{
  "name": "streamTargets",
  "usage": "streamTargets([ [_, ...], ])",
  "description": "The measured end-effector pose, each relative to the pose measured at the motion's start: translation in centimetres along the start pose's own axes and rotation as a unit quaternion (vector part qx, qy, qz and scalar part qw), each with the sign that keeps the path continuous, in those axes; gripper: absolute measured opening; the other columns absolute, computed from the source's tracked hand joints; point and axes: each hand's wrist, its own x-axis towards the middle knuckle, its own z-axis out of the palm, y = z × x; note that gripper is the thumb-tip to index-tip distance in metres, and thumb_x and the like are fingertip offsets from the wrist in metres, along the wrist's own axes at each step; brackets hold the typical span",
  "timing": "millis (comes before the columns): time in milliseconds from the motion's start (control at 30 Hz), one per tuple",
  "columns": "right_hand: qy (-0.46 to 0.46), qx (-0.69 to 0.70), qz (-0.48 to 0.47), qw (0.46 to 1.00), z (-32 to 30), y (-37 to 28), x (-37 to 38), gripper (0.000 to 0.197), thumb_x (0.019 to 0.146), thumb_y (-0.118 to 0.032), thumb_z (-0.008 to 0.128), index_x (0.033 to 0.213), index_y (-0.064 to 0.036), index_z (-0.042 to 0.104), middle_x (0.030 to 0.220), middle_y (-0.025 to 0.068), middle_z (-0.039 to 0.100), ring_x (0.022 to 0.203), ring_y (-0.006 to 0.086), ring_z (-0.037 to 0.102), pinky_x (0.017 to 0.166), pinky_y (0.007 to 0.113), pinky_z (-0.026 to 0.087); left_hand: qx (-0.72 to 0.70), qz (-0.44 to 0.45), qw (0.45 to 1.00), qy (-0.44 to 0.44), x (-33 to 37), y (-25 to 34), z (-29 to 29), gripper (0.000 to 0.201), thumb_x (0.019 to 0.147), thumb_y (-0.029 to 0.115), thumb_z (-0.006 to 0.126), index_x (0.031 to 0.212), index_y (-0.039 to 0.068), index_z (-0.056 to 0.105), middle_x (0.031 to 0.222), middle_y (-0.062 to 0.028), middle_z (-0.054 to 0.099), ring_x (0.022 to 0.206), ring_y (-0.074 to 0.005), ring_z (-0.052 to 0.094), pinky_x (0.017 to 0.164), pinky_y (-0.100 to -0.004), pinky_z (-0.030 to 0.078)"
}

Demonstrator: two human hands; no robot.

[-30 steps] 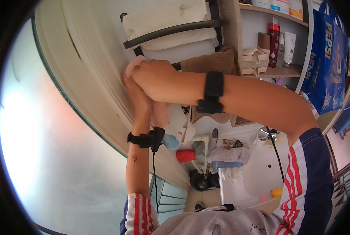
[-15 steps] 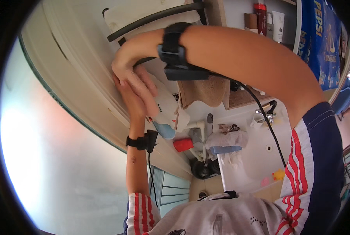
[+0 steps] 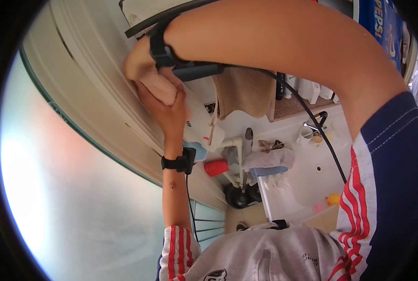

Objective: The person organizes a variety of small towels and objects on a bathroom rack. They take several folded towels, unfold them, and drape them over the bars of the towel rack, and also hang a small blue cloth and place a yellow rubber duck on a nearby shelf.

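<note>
A pink towel (image 3: 159, 89), bunched up, lies against the cream door frame at the upper left. My left hand (image 3: 169, 110) is closed around its lower part, thumb and fingers wrapped about the cloth. From the right, my right arm reaches across the top, and my right hand (image 3: 138, 62) bends down onto the towel's upper end. The fingers of that hand are hidden by the cloth and the wrist. A black strap with a dark box (image 3: 195, 70) sits on my right wrist, and another strap (image 3: 176, 162) is on my left wrist.
A brown towel (image 3: 241, 93) hangs beside a wooden shelf (image 3: 288, 110) with bottles. Below are a white sink (image 3: 302, 187), a tap (image 3: 316, 125), a white cup (image 3: 305, 135) and a yellow toy (image 3: 333, 199). Frosted glass (image 3: 78, 201) stands at left. A black cable (image 3: 312, 122) trails from my right wrist.
My right forearm has moved up and left, covering more of the rack and shelf. My left hand has turned and now wraps visibly around the pink towel.
</note>
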Motion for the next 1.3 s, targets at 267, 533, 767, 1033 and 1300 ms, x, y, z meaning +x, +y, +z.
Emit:
streamTargets([
  [267, 0.020, -0.105, 0.000, 0.994, -4.0, 3.1, -17.7, 0.064, 0.102, -0.047, 0.033, 0.145, -0.0002, 0.035, 0.143, 0.0220, 0.046, 0.132, 0.0368, 0.044, 0.109, 0.042, 0.035, 0.115, 0.163, 0.980, 0.009, -2.4, 4.2, -1.3, 0.054, 0.079, 0.018, 0.075, 0.124, -0.004, 0.054, 0.121, -0.0183, 0.058, 0.118, -0.0344, 0.051, 0.103, -0.0424, 0.036],
  [533, 0.104, -0.065, -0.033, 0.992, -1.4, 11.5, -28.5, 0.056, 0.094, -0.029, 0.057, 0.141, -0.0025, 0.042, 0.138, 0.0212, 0.050, 0.128, 0.0366, 0.047, 0.108, 0.042, 0.038, -0.122, -0.180, 0.962, -0.164, 0.5, 8.5, 4.8, 0.028, 0.089, 0.025, 0.071, 0.094, -0.001, 0.065, 0.080, -0.0050, 0.063, 0.076, -0.0106, 0.055, 0.071, -0.0242, 0.044],
  [767, 0.189, -0.059, -0.071, 0.978, 0.0, 12.3, -27.7, 0.049, 0.089, -0.008, 0.050, 0.138, -0.0039, 0.044, 0.132, 0.0215, 0.053, 0.121, 0.0367, 0.052, 0.103, 0.043, 0.042, -0.307, -0.109, 0.945, 0.008, 1.6, 8.7, 4.1, 0.025, 0.096, 0.022, 0.064, 0.105, -0.001, 0.068, 0.091, 0.0012, 0.065, 0.082, -0.0061, 0.054, 0.078, -0.0202, 0.044],
  [1033, 0.117, 0.046, -0.071, 0.990, -1.3, 9.9, -25.6, 0.052, 0.086, -0.016, 0.052, 0.135, 0.0000, 0.045, 0.119, 0.0226, 0.060, 0.107, 0.0337, 0.059, 0.093, 0.041, 0.045, -0.332, -0.098, 0.934, 0.086, 3.0, 9.7, 1.0, 0.026, 0.097, 0.024, 0.060, 0.108, 0.000, 0.066, 0.099, -0.0003, 0.066, 0.092, -0.0091, 0.058, 0.083, -0.0221, 0.045],
  [1300, 0.167, 0.077, -0.054, 0.981, -1.7, 12.1, -26.5, 0.037, 0.084, -0.016, 0.056, 0.114, 0.0041, 0.062, 0.109, 0.0212, 0.065, 0.100, 0.0301, 0.063, 0.089, 0.038, 0.049, -0.244, -0.232, 0.938, -0.077, 0.9, 8.2, 0.3, 0.034, 0.095, 0.032, 0.064, 0.106, 0.001, 0.067, 0.093, 0.0016, 0.066, 0.084, -0.0042, 0.056, 0.078, -0.0190, 0.042],
])
